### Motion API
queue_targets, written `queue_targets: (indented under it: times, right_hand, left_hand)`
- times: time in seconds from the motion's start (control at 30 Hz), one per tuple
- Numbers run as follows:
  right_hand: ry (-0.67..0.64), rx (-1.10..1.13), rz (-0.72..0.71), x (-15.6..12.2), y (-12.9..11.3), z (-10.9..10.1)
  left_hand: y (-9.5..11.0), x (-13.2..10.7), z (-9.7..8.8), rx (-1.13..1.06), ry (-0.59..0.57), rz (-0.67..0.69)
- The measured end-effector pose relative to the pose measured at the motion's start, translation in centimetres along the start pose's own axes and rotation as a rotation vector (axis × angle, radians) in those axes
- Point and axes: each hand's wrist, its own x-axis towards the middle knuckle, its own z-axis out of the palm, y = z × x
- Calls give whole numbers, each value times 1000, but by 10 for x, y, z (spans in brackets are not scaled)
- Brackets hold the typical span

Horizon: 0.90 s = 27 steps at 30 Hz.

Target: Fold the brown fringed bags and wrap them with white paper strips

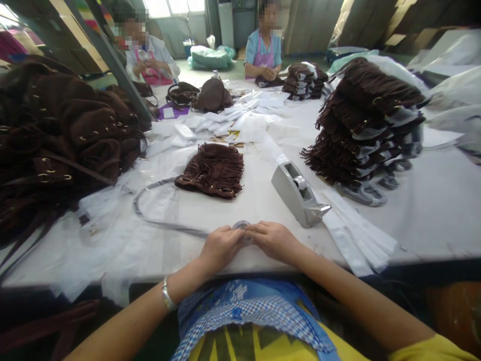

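The left hand (221,246) and the right hand (273,240) met at the near edge of the table (432,215), fingertips closed from both sides on the end of a strap (148,193). That end showed between them only as a small round, pale shape, and whether it was coiled or taped could not be told. The strap looked sheathed in pale film. It ran left along the table in a wide loop and back to a brown fringed bag (212,169) lying flat beyond the hands, well apart from them. A tape dispenser (296,193) stood just right of the hands, with white strips (356,235) fanned out beside it. Judging by how things lay, much was already done: a tall stack (363,125) of fringed bags with pale-wrapped straps stood on the right. Plenty seemed left too, since a dark heap (63,140) of bags with bare brown straps filled the left side. The bag in hand sat between the two, its strap covered but its end not yet let go. Across the table, two other people (265,50) worked on bags of their own beside a smaller stack (302,80).
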Motion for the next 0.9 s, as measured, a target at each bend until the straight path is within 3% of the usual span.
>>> queue_targets:
  times: [0.13, 0.37, 0.47, 0.67, 0.9]
  right_hand:
    - [-47, 38, 45, -1, -6, 5]
    - [-133, 106, -184, 4, 31, 3]
    - [-100, 66, -173, 7, 30, 3]
    - [-80, 52, -39, 2, 3, 7]
    - [-168, 143, -194, 0, 27, -2]
  left_hand:
    - [9, -3, 1, -21, 1, -91]
    - [-23, 5, -21, 38, -107, 242]
    - [-19, 6, -18, 34, -79, 158]
    - [9, -1, -1, 6, 3, -70]
    - [-3, -4, -18, -49, -114, 104]
